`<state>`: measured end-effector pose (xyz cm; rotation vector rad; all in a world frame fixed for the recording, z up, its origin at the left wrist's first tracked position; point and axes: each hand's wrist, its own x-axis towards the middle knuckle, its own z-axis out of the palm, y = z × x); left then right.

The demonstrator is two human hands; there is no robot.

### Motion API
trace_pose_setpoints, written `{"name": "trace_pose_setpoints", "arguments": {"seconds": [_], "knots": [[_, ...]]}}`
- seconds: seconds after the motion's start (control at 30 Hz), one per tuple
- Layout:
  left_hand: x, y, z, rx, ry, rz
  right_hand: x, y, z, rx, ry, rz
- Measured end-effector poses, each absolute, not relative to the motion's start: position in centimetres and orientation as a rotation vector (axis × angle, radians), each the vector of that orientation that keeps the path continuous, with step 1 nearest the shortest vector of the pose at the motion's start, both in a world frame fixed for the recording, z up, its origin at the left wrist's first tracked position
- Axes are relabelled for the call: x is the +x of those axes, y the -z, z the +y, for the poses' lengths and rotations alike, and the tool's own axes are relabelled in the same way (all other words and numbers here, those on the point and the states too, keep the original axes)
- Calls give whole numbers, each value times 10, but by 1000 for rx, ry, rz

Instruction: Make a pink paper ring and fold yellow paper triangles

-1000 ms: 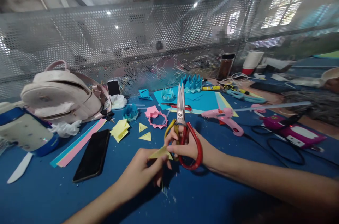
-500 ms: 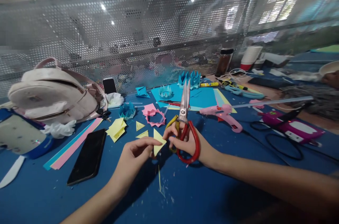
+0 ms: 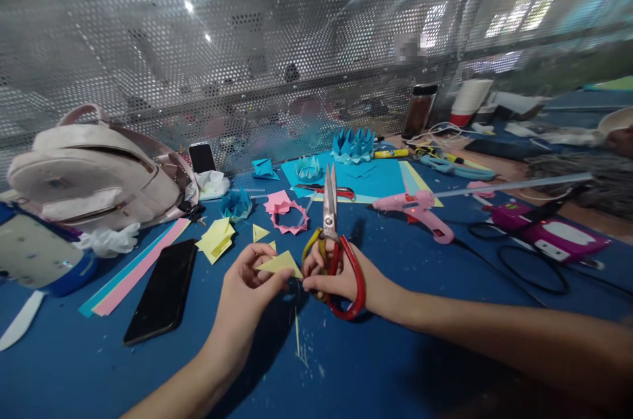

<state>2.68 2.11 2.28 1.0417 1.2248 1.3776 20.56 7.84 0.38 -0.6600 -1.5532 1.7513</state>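
Observation:
Between the thumb and fingers of my left hand (image 3: 252,287) is a small folded yellow paper triangle (image 3: 279,263). My right hand (image 3: 341,277) has scissors (image 3: 330,214) hooked over its fingers, one handle red and the other yellow, blades pointing away and slightly apart. The right thumb and fingertips pinch close to the triangle's right corner; whether they grip it is hard to see. Beyond the hands lie a small yellow triangle (image 3: 259,233), a stack of yellow paper pieces (image 3: 216,240) and a pink pointed paper ring (image 3: 291,229).
A black phone (image 3: 161,290) and paper strips (image 3: 136,267) lie left, before a pale backpack (image 3: 99,175). Blue paper crowns (image 3: 353,146) stand on blue sheets (image 3: 380,181) at the back. A pink glue gun (image 3: 420,208) and its cable lie right, near a purple box (image 3: 548,231).
The yellow triangle has turned from upright to lying flatter in my left fingers. My right hand with the scissors has shifted slightly left and down.

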Motion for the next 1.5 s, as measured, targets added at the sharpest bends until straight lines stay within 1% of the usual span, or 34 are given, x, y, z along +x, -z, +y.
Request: {"name": "trace_pose_setpoints", "arguments": {"seconds": [0.37,0.57,0.7,0.8,0.87,0.97,1.07,1.23,1.4,1.5], "knots": [[40,-17,19,947,-1311,1262,207,-2,78,-661,-1565,-1655],[22,-38,29,933,-1486,1274,216,-22,70,-864,-1661,-1784],[9,-57,32,966,-1650,1253,220,-24,62,-827,-1688,-1954],[6,-64,30,995,-1699,1222,223,-22,59,-785,-1698,-2045],[6,-66,28,1017,-1709,1205,225,-24,58,-715,-1645,-2123],[8,-69,25,1035,-1707,1191,226,-30,58,-612,-1484,-2237],[11,-70,21,1027,-1700,1185,224,-34,57,-688,-1388,-2272],[17,-73,15,1035,-1674,1164,220,-34,48,-776,-1500,-2230],[21,-73,10,1005,-1672,1183,221,-36,44,-743,-1375,-2280],[22,-73,9,972,-1694,1180,221,-35,44,-736,-1370,-2284]]}}
